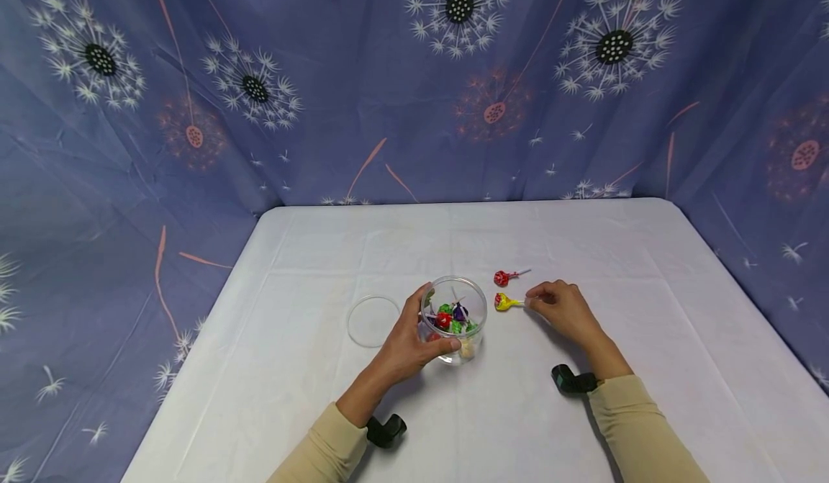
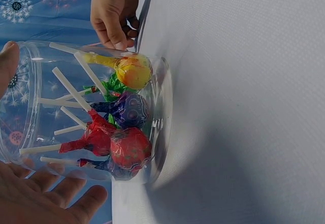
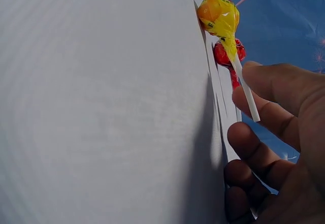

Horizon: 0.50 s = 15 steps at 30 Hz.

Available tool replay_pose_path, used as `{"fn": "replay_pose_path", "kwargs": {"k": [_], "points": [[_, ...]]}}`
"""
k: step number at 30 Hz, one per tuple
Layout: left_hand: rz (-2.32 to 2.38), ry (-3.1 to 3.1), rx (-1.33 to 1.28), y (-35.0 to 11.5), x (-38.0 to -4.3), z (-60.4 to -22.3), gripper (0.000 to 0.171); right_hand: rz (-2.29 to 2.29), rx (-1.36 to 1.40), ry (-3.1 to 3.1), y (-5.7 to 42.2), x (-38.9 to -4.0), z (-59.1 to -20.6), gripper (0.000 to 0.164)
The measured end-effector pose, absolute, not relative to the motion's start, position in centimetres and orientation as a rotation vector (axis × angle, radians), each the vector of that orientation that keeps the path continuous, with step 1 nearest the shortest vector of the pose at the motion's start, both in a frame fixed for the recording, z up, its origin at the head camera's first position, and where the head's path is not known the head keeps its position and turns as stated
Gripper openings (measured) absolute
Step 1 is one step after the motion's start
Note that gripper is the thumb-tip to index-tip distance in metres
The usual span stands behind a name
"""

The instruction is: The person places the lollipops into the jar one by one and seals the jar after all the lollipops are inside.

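Gripping the clear jar from its left side, the left hand lays its thumb across the near wall; its other fingers are partly hidden behind the jar in the head view. Inside, beside that hand, wrapped lollipops overlap too much to count. Whether the jar's base touches the table is hard to make out. Ahead of the right hand, thumb and forefinger pinch the white stick of a yellow lollipop; I cannot tell if its head touches the table. Just beyond it lies a red lollipop, partly covered by the yellow one in the right wrist view. Left of the left hand lies a see-through lid, only its outline clear. Both sleeves are cut off by the lower edge.
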<state>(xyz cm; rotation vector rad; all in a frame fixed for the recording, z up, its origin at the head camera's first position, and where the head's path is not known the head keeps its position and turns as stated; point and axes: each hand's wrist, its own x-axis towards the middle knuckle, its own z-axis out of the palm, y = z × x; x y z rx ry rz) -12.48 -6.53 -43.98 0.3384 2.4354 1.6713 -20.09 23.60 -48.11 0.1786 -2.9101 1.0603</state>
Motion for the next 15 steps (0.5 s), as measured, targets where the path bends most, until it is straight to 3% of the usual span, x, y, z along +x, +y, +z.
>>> {"fn": "replay_pose_path", "kwargs": {"k": [15], "points": [[1.669,2.439,0.348,-6.6,-12.51,-44.12,0.095,1.036,0.236,-2.901,23.48,-20.0,-48.33,0.012]]}}
